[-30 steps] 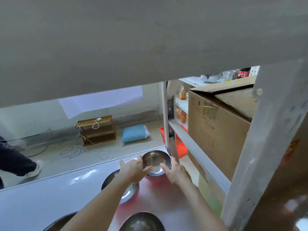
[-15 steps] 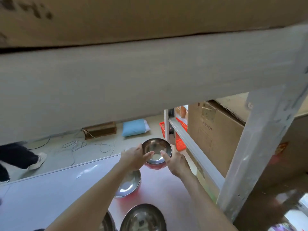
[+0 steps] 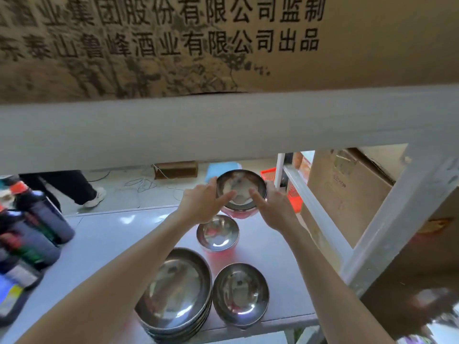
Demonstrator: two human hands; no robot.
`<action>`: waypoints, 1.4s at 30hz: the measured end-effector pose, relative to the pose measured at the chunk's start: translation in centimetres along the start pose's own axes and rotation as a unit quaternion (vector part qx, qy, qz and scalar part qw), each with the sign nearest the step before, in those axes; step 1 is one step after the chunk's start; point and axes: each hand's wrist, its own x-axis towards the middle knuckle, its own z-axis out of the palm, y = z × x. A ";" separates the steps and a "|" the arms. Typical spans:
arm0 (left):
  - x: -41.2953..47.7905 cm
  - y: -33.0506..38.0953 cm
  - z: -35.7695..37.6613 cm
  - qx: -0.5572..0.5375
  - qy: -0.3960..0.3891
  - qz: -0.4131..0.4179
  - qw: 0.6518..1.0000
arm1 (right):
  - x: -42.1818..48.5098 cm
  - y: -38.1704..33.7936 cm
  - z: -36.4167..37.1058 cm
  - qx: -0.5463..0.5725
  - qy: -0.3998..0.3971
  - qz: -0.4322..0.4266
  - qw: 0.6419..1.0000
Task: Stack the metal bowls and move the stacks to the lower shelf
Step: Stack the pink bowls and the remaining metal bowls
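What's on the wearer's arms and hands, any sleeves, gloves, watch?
Nothing visible. Both forearms are bare up to the frame edge, no sleeves in view. Left hand and right hand have no gloves, rings, watch or bands on the parts that show.

The round polished metal bowl (image 3: 240, 188) is gleaming with a mirror finish, as is the nested stack of wide steel bowls (image 3: 175, 292). The pale grey shelf top (image 3: 104, 244) is looking smooth and faintly glossy. The brown printed cardboard carton (image 3: 223, 43) is showing matt paper; the dark plastic bottles (image 3: 37, 219) are shining.
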 end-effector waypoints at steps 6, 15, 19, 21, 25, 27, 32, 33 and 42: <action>-4.6 -3.5 -3.6 -0.015 0.035 0.006 0.999 | -2.9 -5.3 1.6 0.009 -0.018 -0.008 1.000; -10.5 -10.4 -8.0 0.019 0.091 0.014 0.996 | -7.6 -13.6 5.6 0.033 -0.017 -0.031 0.999; -13.2 -14.1 -8.3 0.000 0.123 -0.010 0.992 | -8.3 -16.4 8.5 0.011 -0.033 -0.063 0.997; -14.4 -16.1 -8.2 -0.024 0.112 -0.024 0.993 | -8.4 -17.7 10.2 -0.014 -0.048 -0.077 0.996; -16.4 -20.2 -7.5 -0.040 0.085 -0.074 0.993 | -8.7 -19.6 13.9 -0.077 -0.097 -0.075 0.989; -17.3 -21.9 -6.6 -0.023 0.085 -0.086 0.992 | -8.8 -20.0 15.7 -0.128 -0.124 -0.072 0.981; -19.1 -24.7 -3.3 0.000 0.038 -0.103 0.994 | -9.6 -19.5 19.1 -0.208 -0.183 -0.057 0.959; -19.5 -24.8 -2.5 -0.003 0.025 -0.107 0.994 | -9.7 -19.3 19.4 -0.226 -0.193 -0.056 0.953; -21.8 -24.5 2.2 0.039 -0.001 -0.140 0.989 | -9.8 -19.0 20.8 -0.363 -0.256 -0.059 0.894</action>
